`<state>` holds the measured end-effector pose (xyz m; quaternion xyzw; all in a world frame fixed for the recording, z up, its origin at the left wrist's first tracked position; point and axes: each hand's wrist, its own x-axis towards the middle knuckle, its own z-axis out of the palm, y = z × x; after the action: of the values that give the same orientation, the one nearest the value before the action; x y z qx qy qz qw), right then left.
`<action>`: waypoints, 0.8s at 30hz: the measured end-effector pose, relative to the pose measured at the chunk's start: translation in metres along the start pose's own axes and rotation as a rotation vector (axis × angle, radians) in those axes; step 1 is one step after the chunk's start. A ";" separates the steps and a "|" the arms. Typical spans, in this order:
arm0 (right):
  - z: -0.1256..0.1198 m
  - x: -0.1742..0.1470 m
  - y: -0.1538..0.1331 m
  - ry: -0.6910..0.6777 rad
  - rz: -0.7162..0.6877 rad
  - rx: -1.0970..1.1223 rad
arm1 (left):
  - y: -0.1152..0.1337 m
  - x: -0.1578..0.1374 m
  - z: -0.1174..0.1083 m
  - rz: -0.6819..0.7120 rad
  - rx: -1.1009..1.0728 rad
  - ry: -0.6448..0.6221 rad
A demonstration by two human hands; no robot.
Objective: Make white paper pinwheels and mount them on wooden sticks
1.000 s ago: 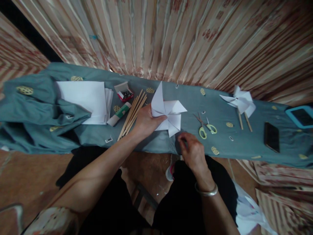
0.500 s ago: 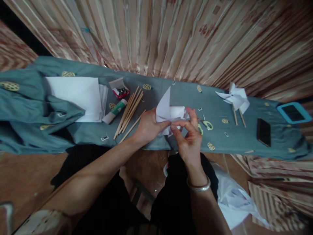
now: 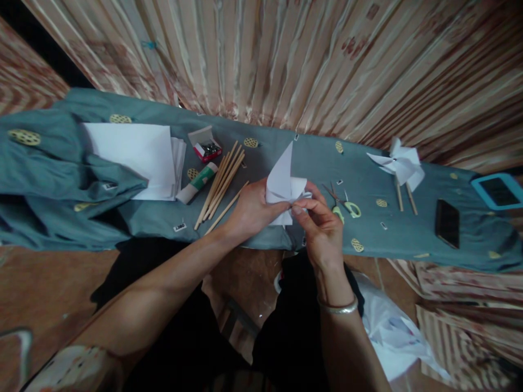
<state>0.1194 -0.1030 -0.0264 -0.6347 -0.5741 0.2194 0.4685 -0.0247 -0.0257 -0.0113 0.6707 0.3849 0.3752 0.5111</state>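
**Two hands at the middle of a paper pinwheel**

The paper pinwheel (image 3: 278, 182) sits at the centre of the frame. The left hand (image 3: 253, 209) pinches it under the thumb; the right hand (image 3: 322, 226) pinches its right side, thumb and forefinger together. I'd press the middle firmly and bend gently, without creasing. It's plain white, one pointed blade standing up, the right side curled over.

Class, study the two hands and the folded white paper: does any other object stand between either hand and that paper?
Nothing visible does. The left hand grips the folded white paper directly, and the right hand pinches its right side. The scissors lie off to the right.
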 end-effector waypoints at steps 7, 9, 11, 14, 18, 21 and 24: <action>0.001 0.001 0.002 0.034 0.107 0.146 | 0.002 -0.001 -0.001 -0.014 0.005 -0.003; 0.001 0.001 0.001 0.037 0.128 0.177 | 0.002 -0.001 -0.001 -0.015 0.016 0.001; 0.002 0.001 0.000 0.053 0.151 0.245 | 0.003 -0.001 -0.001 -0.016 0.033 0.007; 0.002 0.001 -0.001 0.061 0.160 0.290 | 0.003 -0.001 -0.001 -0.018 0.043 0.011; 0.002 0.001 0.000 0.034 0.144 0.248 | 0.002 -0.001 -0.001 -0.024 0.041 0.006; 0.001 0.001 0.000 0.023 0.118 0.223 | 0.002 -0.002 -0.001 -0.022 0.036 0.009; 0.002 0.001 -0.001 0.019 0.129 0.218 | 0.002 -0.002 -0.001 -0.018 0.028 0.007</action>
<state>0.1178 -0.1015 -0.0257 -0.6177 -0.5002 0.3042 0.5251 -0.0263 -0.0275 -0.0093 0.6730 0.3979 0.3675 0.5036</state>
